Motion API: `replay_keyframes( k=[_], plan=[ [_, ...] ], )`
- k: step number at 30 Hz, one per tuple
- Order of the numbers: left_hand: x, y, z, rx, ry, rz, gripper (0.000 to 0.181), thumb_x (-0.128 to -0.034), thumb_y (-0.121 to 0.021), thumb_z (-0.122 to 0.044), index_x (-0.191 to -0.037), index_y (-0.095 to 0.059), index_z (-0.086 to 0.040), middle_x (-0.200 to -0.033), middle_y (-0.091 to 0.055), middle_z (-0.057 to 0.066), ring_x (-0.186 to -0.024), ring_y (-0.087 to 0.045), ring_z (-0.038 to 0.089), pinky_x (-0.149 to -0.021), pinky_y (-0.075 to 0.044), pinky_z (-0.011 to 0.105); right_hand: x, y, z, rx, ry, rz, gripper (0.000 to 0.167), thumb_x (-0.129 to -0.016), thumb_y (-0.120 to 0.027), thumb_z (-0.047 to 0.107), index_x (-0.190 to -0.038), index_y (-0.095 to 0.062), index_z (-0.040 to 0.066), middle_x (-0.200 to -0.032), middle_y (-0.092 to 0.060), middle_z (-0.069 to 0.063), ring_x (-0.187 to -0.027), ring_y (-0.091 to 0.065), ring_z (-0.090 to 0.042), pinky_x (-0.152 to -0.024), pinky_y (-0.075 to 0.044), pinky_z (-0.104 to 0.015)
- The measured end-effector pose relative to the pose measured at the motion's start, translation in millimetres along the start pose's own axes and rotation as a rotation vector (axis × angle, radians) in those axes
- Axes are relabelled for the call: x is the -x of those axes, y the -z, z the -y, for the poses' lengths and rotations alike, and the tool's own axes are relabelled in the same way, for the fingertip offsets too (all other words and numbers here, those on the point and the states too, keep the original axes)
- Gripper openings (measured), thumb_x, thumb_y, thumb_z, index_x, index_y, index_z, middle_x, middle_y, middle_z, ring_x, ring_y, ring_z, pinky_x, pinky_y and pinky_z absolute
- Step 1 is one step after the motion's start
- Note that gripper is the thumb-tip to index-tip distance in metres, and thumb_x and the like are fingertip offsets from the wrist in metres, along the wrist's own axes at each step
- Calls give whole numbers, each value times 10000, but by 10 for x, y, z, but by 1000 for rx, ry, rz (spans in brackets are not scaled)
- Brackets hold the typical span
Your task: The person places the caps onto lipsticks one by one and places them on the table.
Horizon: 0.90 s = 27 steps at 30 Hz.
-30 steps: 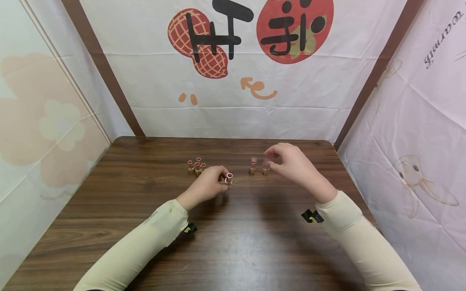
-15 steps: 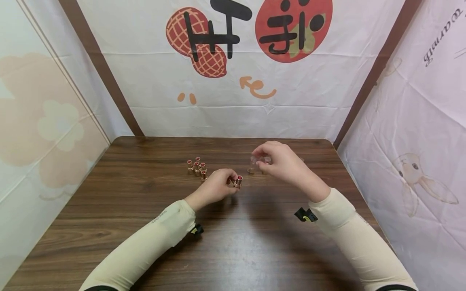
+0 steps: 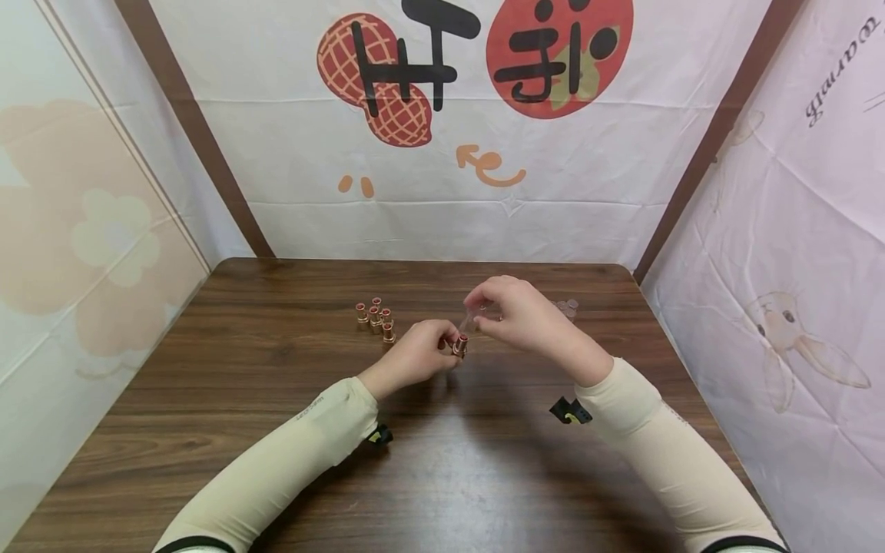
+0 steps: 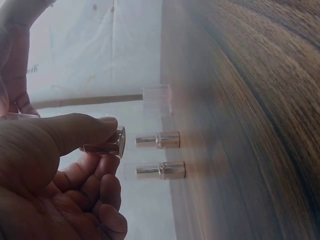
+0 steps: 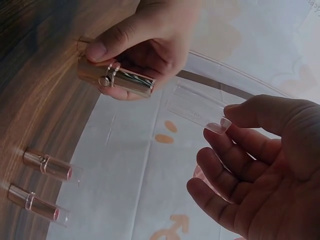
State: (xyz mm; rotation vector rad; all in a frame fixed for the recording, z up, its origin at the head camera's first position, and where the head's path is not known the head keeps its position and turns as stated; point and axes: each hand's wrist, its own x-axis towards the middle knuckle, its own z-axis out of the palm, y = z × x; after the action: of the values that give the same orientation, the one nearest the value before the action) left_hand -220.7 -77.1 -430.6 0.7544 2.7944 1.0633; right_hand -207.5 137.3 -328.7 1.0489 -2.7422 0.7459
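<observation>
My left hand point(image 3: 422, 347) pinches a gold lipstick tube point(image 5: 125, 77) by its base between thumb and fingers, its top end tipped toward the right hand. My right hand point(image 3: 522, 315) pinches a clear lipstick cap point(image 5: 195, 107) at its closed end. The cap's mouth is near the top of the tube, with a gap between them in the right wrist view. Two gold lipsticks with clear caps on, one point(image 5: 47, 162) and another point(image 5: 35, 202), stand upright beyond the hands; in the head view the right hand mostly hides them.
Several uncapped gold lipsticks point(image 3: 374, 316) stand grouped on the wooden table point(image 3: 276, 338), left of the left hand. Clear caps point(image 3: 570, 309) stand behind the right wrist, partly hidden by it. Printed cloth walls point(image 3: 442, 230) enclose the table's back and sides.
My left hand has moved right with its lipstick, baring one more lipstick in the left group. My right hand has come left and slightly nearer, bringing the clear cap close to that lipstick.
</observation>
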Motion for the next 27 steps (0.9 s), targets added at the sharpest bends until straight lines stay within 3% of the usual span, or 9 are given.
replay_keyframes(
  k=[10,17,27],
  plan=[
    [6,17,-53,-7,8,-5,210,-816,-838,-158,-941,-669,-149,-951,-696,101,-797,-555,135,-714,-456,303,-25,-68,18,28,5,44,207,-904,-754,107,-1110,-740,92,-1083,-708,-13,-1025,-641,-171,-907,-531,-363],
    [8,7,-69,26,15,-7,207,-822,-831,-144,-960,-677,-139,-898,-679,-6,-817,-629,181,-708,-487,283,-42,-146,7,34,-10,71,199,-894,-750,104,-1093,-740,113,-1073,-713,-3,-1036,-649,-163,-916,-531,-352],
    [10,4,-65,26,-5,-19,192,-822,-829,-165,-923,-665,-160,-916,-703,111,-752,-549,124,-658,-445,277,-45,-250,-25,61,25,84,197,-879,-743,97,-1075,-752,112,-1030,-712,4,-977,-644,-172,-858,-526,-342]
  ],
)
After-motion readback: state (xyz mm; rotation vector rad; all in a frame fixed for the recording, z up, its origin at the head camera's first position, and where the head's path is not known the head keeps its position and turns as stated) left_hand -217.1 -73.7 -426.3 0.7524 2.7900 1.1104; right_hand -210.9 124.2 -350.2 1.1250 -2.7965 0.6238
